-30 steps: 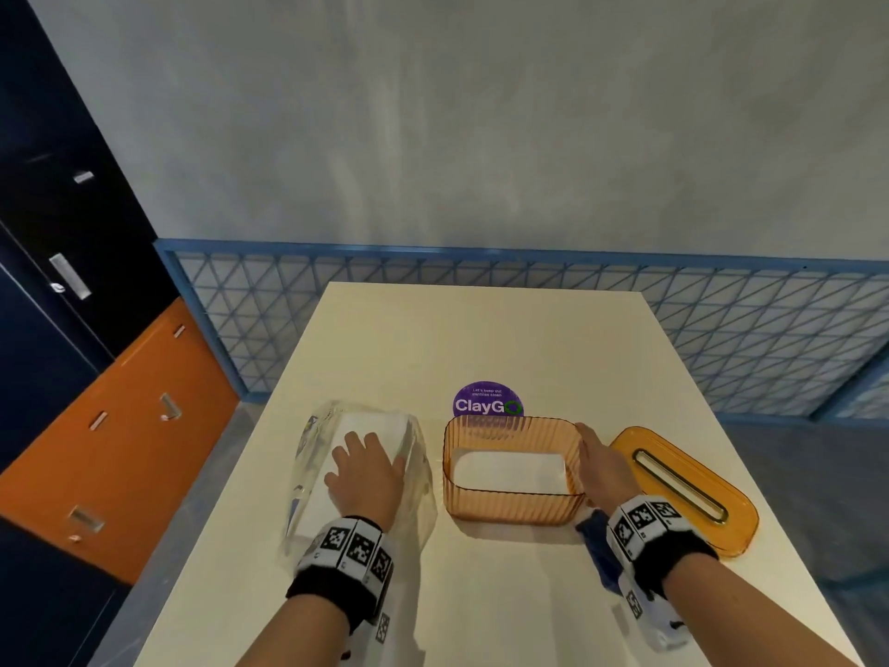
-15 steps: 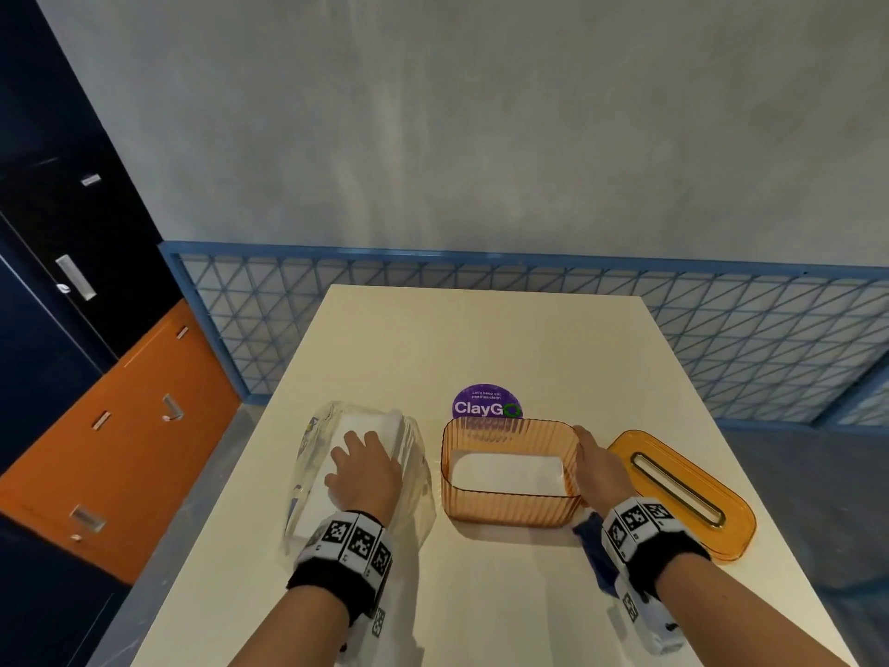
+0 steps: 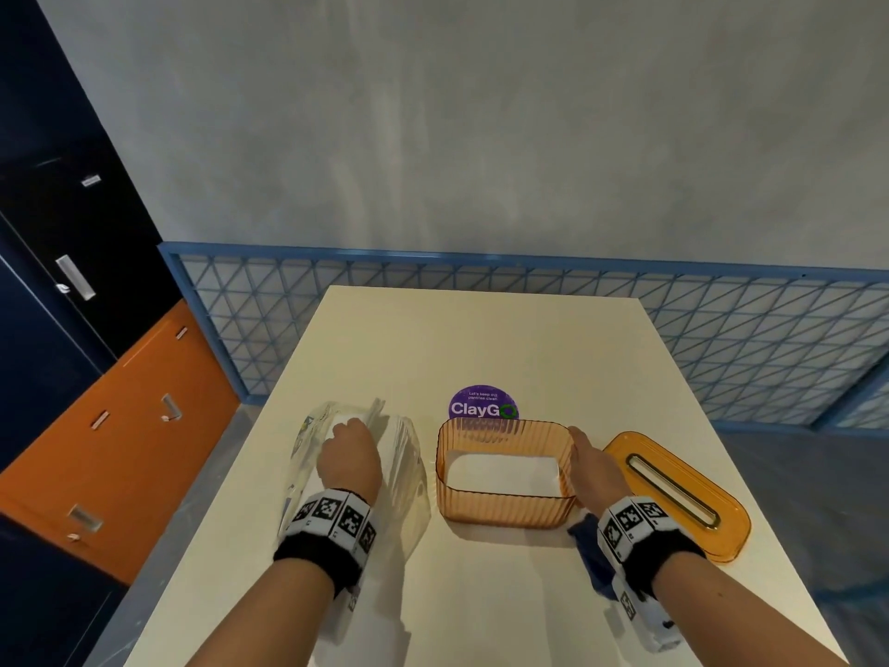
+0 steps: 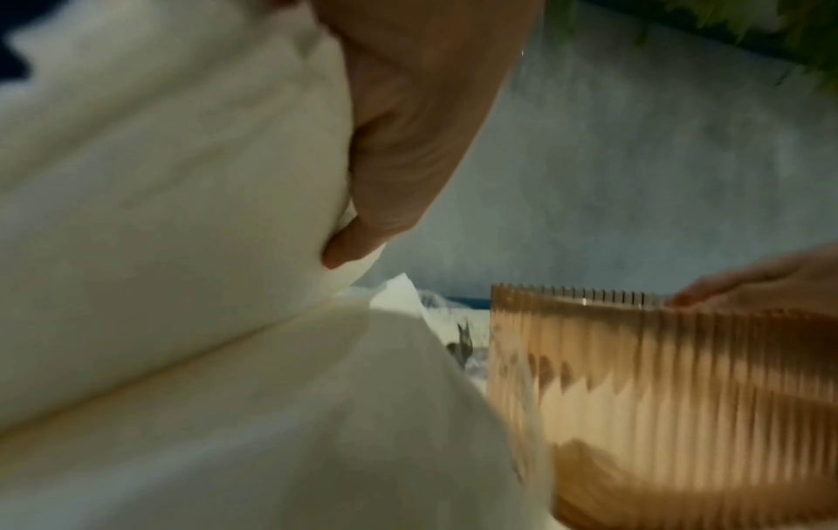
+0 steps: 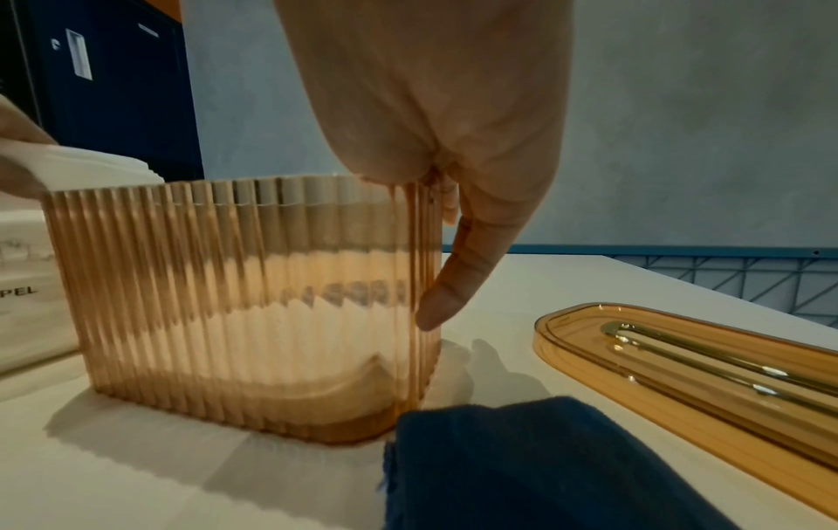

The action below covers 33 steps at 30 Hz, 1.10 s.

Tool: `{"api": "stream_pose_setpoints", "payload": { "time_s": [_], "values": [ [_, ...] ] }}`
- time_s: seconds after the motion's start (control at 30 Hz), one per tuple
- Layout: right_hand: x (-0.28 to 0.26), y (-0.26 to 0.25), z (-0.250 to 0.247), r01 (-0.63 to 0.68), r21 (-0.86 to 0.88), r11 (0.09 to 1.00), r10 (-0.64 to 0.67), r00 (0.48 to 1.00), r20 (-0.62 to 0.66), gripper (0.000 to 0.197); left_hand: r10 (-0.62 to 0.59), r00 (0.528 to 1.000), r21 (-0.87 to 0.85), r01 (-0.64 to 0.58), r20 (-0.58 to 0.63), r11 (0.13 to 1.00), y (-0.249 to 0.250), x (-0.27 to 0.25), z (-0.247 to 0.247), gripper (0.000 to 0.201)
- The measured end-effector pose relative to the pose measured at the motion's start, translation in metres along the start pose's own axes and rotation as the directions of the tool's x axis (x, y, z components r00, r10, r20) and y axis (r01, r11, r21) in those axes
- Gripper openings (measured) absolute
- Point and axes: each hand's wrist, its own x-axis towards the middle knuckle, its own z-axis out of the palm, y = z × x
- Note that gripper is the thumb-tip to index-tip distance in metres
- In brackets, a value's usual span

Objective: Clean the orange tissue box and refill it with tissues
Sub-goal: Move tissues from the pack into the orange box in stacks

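Note:
The orange ribbed tissue box (image 3: 505, 512) stands open-topped in the middle of the table, with a white sheet on its floor. My right hand (image 3: 577, 438) pinches its right end wall, thumb (image 5: 453, 279) outside the wall (image 5: 227, 287). Its orange lid (image 3: 673, 493) lies slot-up to the right. Left of the box lies a clear plastic pack (image 3: 404, 483) of white tissues (image 4: 158, 179). My left hand (image 3: 353, 433) is curled round a stack of them, thumb (image 4: 408, 143) pressed into the stack, whose far edge is raised.
A dark blue cloth (image 5: 521, 466) lies on the table under my right wrist, just in front of the box. A purple round sticker (image 3: 483, 409) sits behind the box. The cream table (image 3: 481, 339) ends at a blue mesh railing (image 3: 721, 339); cabinets stand at left.
My left hand's fingers, flat on the tissue pack before, have curled round the tissue stack and raised its far edge. My right hand has stayed on the box's right end.

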Motion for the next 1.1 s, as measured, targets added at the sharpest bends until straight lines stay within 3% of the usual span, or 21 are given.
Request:
{"api": "stream_pose_setpoints", "payload": {
  "time_s": [0.1,0.2,0.27,0.3,0.37,0.4,0.47,0.53,0.63,0.73,0.8,0.87,0.9,0.97,1.0,1.03,1.1],
  "values": [
    [0.003,-0.002,-0.012,-0.034,-0.051,0.998,0.038,0.996,0.078,0.047,0.011,0.997,-0.089,-0.019,-0.081,0.996,-0.008,-0.005,-0.020,0.026],
    [-0.001,-0.024,-0.036,0.014,-0.147,0.989,-0.016,1.000,-0.013,0.046,0.060,0.968,-0.165,-0.102,-0.242,0.981,-0.013,-0.018,-0.041,0.018],
    [-0.009,-0.056,-0.049,0.139,-0.013,0.990,-0.140,0.986,-0.093,0.045,0.124,0.921,-0.175,-0.200,-0.369,0.964,-0.013,-0.030,-0.052,0.015],
    [-0.015,-0.075,-0.054,0.189,0.130,0.973,-0.182,0.981,-0.065,0.047,0.161,0.890,-0.172,-0.254,-0.426,0.952,-0.011,-0.036,-0.055,0.013],
    [-0.028,-0.114,-0.057,0.094,0.523,0.847,-0.198,0.969,0.148,0.056,0.232,0.834,-0.163,-0.354,-0.501,0.921,-0.006,-0.046,-0.059,0.013],
    [-0.034,-0.129,-0.058,-0.034,0.680,0.732,-0.220,0.934,0.283,0.061,0.281,0.811,-0.148,-0.406,-0.513,0.902,-0.003,-0.050,-0.058,0.015],
    [-0.042,-0.152,-0.059,-0.241,0.799,0.551,-0.318,0.824,0.468,0.068,0.387,0.771,-0.104,-0.499,-0.505,0.860,0.001,-0.056,-0.054,0.027],
    [-0.047,-0.166,-0.058,-0.303,0.824,0.479,-0.381,0.774,0.506,0.058,0.461,0.718,-0.069,-0.574,-0.522,0.816,-0.001,-0.059,-0.046,0.039],
    [-0.045,-0.174,-0.053,-0.235,0.847,0.477,-0.394,0.804,0.445,0.031,0.509,0.678,-0.057,-0.628,-0.530,0.776,-0.011,-0.061,-0.037,0.033],
    [-0.041,-0.173,-0.048,-0.077,0.850,0.522,-0.437,0.831,0.343,0.037,0.454,0.706,-0.235,-0.647,-0.543,0.725,-0.031,-0.063,-0.031,0.045],
    [-0.042,-0.171,-0.050,0.031,0.847,0.530,-0.478,0.836,0.269,0.040,0.267,0.799,-0.522,-0.566,-0.539,0.638,-0.041,-0.065,-0.032,0.059],
    [-0.046,-0.168,-0.054,0.119,0.836,0.536,-0.528,0.820,0.222,0.038,0.018,0.925,-0.830,-0.350,-0.380,0.435,-0.047,-0.062,-0.035,0.065],
    [-0.047,-0.167,-0.055,0.143,0.832,0.536,-0.547,0.809,0.213,0.036,-0.046,0.969,-0.935,-0.221,-0.243,0.277,-0.050,-0.056,-0.037,0.066],
    [-0.048,-0.164,-0.054,0.150,0.848,0.509,-0.575,0.792,0.205,0.036,-0.029,0.999,-0.999,-0.028,-0.027,-0.038,-0.058,-0.045,-0.038,0.074],
    [-0.048,-0.164,-0.054,0.143,0.860,0.491,-0.584,0.786,0.202,0.037,0.018,0.999,-0.989,0.036,0.034,-0.145,-0.062,-0.039,-0.039,0.076],
    [-0.048,-0.164,-0.053,0.138,0.868,0.476,-0.590,0.782,0.199,0.036,0.070,0.996,-0.974,0.076,0.062,-0.212,-0.066,-0.035,-0.039,0.074],
    [-0.049,-0.166,-0.049,0.140,0.876,0.462,-0.597,0.779,0.190,0.033,0.145,0.988,-0.970,0.082,0.049,-0.228,-0.067,-0.032,-0.045,0.066]
  ]
}}
